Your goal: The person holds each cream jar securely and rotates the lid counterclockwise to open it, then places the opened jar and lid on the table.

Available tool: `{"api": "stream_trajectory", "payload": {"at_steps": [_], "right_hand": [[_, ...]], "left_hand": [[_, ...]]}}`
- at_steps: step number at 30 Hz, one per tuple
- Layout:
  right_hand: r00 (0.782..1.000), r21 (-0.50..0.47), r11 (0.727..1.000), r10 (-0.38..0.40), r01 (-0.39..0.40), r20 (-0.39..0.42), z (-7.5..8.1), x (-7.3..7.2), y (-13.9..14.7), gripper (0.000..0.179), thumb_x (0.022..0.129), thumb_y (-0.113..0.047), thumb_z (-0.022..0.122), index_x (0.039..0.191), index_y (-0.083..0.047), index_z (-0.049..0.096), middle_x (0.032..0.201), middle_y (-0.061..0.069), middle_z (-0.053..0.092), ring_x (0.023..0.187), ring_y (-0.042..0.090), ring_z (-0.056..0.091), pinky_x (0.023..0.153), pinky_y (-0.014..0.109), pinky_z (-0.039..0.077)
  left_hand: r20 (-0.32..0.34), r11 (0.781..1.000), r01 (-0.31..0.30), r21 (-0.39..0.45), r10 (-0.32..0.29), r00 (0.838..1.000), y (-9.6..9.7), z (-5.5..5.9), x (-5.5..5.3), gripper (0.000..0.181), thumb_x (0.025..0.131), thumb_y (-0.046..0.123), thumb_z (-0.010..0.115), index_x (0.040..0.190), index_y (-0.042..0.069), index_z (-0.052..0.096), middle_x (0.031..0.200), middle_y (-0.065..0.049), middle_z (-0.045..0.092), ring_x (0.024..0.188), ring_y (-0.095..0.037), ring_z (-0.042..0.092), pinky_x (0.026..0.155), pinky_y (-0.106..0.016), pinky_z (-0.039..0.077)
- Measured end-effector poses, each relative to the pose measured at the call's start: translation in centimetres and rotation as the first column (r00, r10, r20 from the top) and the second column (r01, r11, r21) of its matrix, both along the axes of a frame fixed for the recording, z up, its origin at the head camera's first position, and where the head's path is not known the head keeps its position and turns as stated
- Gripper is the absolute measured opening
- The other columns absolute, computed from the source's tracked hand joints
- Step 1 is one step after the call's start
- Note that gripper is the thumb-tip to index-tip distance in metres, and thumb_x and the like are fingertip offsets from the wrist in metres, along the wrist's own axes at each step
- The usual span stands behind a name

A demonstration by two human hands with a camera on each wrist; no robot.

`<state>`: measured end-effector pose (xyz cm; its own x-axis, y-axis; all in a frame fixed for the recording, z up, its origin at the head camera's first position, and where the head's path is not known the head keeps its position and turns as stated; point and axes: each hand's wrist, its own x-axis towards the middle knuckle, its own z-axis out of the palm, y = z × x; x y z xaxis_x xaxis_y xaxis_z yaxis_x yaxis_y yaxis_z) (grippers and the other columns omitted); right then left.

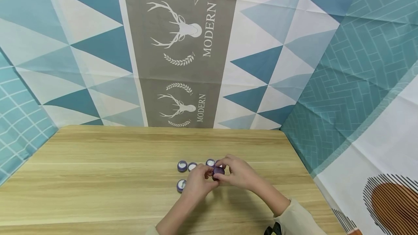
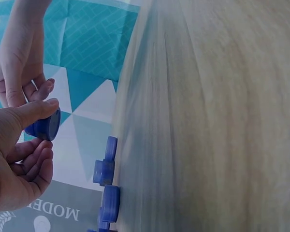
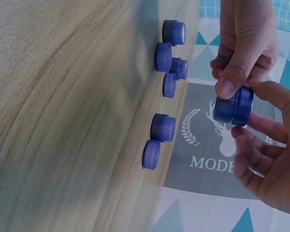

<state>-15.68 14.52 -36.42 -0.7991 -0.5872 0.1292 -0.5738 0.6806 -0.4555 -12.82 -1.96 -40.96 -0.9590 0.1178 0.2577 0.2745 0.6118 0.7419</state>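
Note:
Above the table, a small round purple-blue jar (image 1: 218,171) is held between both hands. My left hand (image 1: 196,183) pinches it from the left side, thumb and fingers against its wall. From the right, my right hand (image 1: 240,173) grips the same jar with thumb and fingertips. In the right wrist view the jar (image 3: 224,110) is tilted on its side and a wider band, like a lid, sits at its right end. The left hand (image 3: 246,46) reaches it from above there, and the right hand (image 3: 270,154) from the right.
Several similar pieces stand on the wooden table (image 1: 98,184), among them a jar (image 1: 182,166) with a white top face and a lower, lid-like disc (image 3: 151,154). One more jar (image 1: 181,185) stands nearer, partly behind the left hand. Patterned cloth (image 1: 261,46) hangs behind the table.

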Motion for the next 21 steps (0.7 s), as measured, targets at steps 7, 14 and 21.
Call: {"api": "stream_trajectory", "payload": {"at_steps": [7,14,21], "right_hand": [[0.997,0.039,0.997,0.070,-0.070,0.012,0.25,0.01,0.07,0.029,0.081,-0.022,0.066,0.110,-0.018,0.067,0.098,-0.002,0.057,0.070,0.010,0.049,0.058,0.017,0.042],[0.998,-0.019,0.999,0.027,-0.026,0.048,0.01,0.02,0.38,0.039,0.086,-0.040,0.063,0.115,-0.013,0.064,0.101,-0.003,0.059,0.072,0.016,0.053,0.059,0.019,0.042],[1.000,0.003,1.000,0.012,-0.012,0.001,0.02,-0.11,0.24,0.028,0.083,-0.029,0.070,0.105,-0.013,0.068,0.094,-0.002,0.060,0.070,0.015,0.051,0.056,0.018,0.041]], "left_hand": [[-0.001,1.000,0.003,-0.001,-0.003,1.000,0.01,0.01,0.05,0.018,0.067,0.019,0.078,0.079,0.010,0.067,0.079,-0.004,0.060,0.072,-0.010,0.051,0.062,-0.018,0.043],[0.014,1.000,0.003,-0.003,-0.003,1.000,0.08,-0.01,0.03,0.023,0.067,0.019,0.078,0.087,0.010,0.070,0.080,-0.001,0.060,0.074,-0.010,0.051,0.063,-0.019,0.043],[0.028,1.000,-0.004,-0.002,0.004,1.000,0.13,0.02,0.03,0.026,0.067,0.021,0.079,0.089,0.010,0.071,0.080,0.000,0.059,0.074,-0.010,0.051,0.064,-0.019,0.043]]}}
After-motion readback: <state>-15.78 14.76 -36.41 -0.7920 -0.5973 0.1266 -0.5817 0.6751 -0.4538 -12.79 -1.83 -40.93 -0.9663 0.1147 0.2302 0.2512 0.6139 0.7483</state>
